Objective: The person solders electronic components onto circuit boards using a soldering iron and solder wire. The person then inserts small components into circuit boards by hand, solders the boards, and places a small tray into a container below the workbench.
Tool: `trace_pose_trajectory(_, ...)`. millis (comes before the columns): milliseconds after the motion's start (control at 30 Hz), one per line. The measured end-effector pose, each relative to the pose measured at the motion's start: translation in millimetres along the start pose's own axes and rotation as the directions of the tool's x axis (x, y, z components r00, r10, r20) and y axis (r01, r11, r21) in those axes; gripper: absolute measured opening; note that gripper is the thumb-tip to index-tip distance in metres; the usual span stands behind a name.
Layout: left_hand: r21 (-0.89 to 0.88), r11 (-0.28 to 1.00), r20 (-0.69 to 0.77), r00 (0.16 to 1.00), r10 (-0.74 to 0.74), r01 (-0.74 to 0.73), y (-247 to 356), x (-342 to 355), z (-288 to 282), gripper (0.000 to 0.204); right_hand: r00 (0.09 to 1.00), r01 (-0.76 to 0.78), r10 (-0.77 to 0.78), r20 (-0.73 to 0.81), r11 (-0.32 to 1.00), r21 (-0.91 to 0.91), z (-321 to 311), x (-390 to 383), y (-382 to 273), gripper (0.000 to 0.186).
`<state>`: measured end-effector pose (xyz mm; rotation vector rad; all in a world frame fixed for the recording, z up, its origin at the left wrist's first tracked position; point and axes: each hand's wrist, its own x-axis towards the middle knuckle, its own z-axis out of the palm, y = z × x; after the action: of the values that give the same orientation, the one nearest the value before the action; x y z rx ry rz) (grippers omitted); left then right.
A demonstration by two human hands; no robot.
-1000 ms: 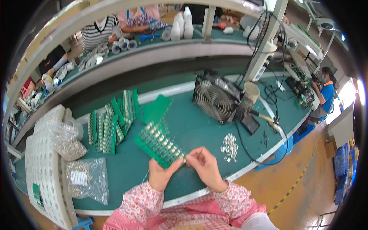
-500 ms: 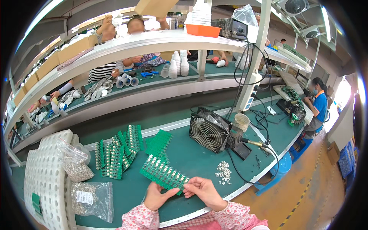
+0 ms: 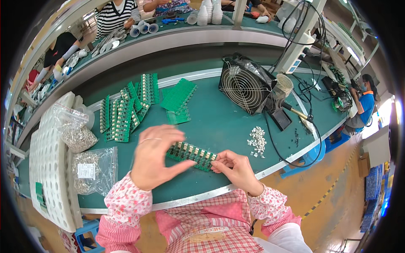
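Note:
A green circuit board panel (image 3: 192, 154) with a row of small pale connectors is tilted above the near part of the green bench. My right hand (image 3: 237, 168) pinches its right end between thumb and fingers. My left hand (image 3: 157, 158) is raised over the panel's left end, thumb apart from the outstretched fingers, and hides that end. Beyond it, several panels fitted with connectors (image 3: 123, 116) lie in a pile, and plain green panels (image 3: 179, 96) overlap beside them. Loose white connectors (image 3: 257, 141) form a small heap to the right of my hands.
At the left stand a white foam tray (image 3: 50, 156) with round holes and two clear bags (image 3: 78, 137) of small parts. A black fan (image 3: 244, 84), a soldering iron (image 3: 297, 112) and cables occupy the right side. A co-worker (image 3: 365, 105) sits at the far right.
My view has tipped downward. My left hand has let go of the panel's left side and lifted over it with its fingers spread. My right hand keeps hold of the right end.

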<state>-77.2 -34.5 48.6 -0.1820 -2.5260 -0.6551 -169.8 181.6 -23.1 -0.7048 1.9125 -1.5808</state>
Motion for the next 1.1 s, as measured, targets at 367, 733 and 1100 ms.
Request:
trace_pose_trajectory(367,-0.067,0.992,0.39,0.912,0.126,-0.108,3,7,36,0.025,0.884,0.388,-0.464,-0.065,0.803,-0.453,14,-16,18,0.013)
trace_pose_trajectory(733,-0.093,0.99,0.322,0.937,0.131,-0.107,13,-7,39,0.018,0.863,0.405,-0.489,-0.126,0.82,-0.406,-11,-27,8,0.026)
trace_pose_trajectory(1100,-0.068,0.993,0.192,0.975,0.111,-0.1,26,-36,41,0.015,0.786,0.111,0.152,-0.599,0.919,0.379,-175,10,21,0.057)
